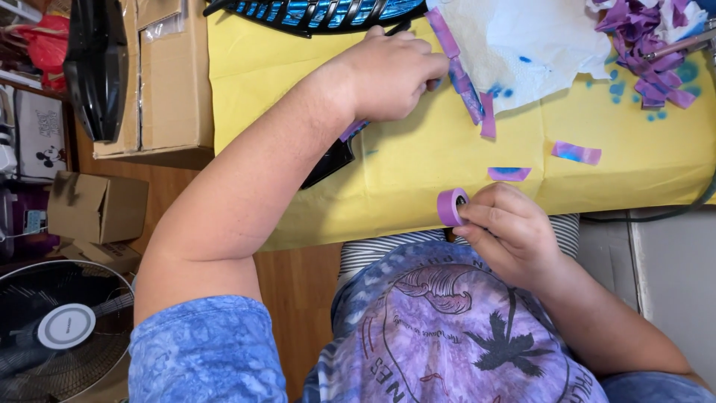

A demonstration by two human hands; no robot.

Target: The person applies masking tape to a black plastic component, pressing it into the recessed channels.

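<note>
The roll of purple masking tape sits at the near edge of the yellow table cover, just above your lap, and your right hand has it pinched by the rim, thumb and fingertips closed on its side. It looks light and stiff on its core, easy to turn between the fingers; the tape itself is thin paper, likely to tear and to stick to itself, so the rim or the core looks like the place to hold it, not the sticky face. Your right wrist is bent inward, forearm coming up from the lower right

Just past the roll lie two short purple offcuts, stained blue, flat on the cover and apart from your hand

Farther out, your left hand reaches across with the arm nearly straight, knuckles up, fingers curled together and pressing down on a strip of purple tape at the edge of the white paper sheet. Whether the thumb is under the strip I cannot tell. Beyond the hand is a black grille with blue paint, and a heap of used purple tape lies at the far right
</note>
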